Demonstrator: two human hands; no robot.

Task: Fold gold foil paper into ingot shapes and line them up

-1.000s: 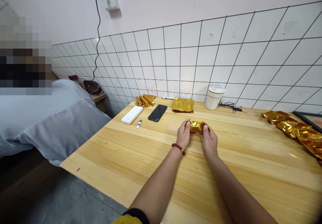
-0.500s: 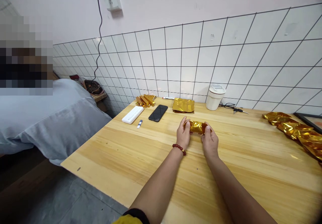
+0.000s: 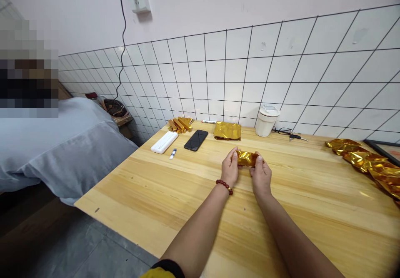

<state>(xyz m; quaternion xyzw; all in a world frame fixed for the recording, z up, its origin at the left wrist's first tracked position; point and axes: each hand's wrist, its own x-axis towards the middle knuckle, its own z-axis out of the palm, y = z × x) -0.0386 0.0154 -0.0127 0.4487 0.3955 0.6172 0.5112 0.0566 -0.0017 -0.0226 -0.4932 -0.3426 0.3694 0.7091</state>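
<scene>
A shiny piece of gold foil paper (image 3: 247, 158), bent into a small curved shape, is held between my two hands just above the wooden table (image 3: 150, 199). My left hand (image 3: 230, 168), with a dark red bead bracelet (image 3: 224, 186) at the wrist, pinches its left end. The right end is gripped by my right hand (image 3: 261, 176), thumb on the near side. Fingers behind the foil are mostly hidden. Beyond my hands lies a flat stack of gold foil sheets (image 3: 227, 131).
Folded gold strips (image 3: 180, 125), a white power bank (image 3: 164, 142), a glue stick (image 3: 173, 153) and a black phone (image 3: 196, 140) lie at the left. Along the wall stand a white lidded cup (image 3: 268, 120), glasses (image 3: 283, 130) and keys (image 3: 298, 137). Crumpled gold foil (image 3: 365, 161) lies at the right.
My left hand has shifted slightly right, closer to my right hand. The foil between them shows a shorter span. My right hand has barely moved.
</scene>
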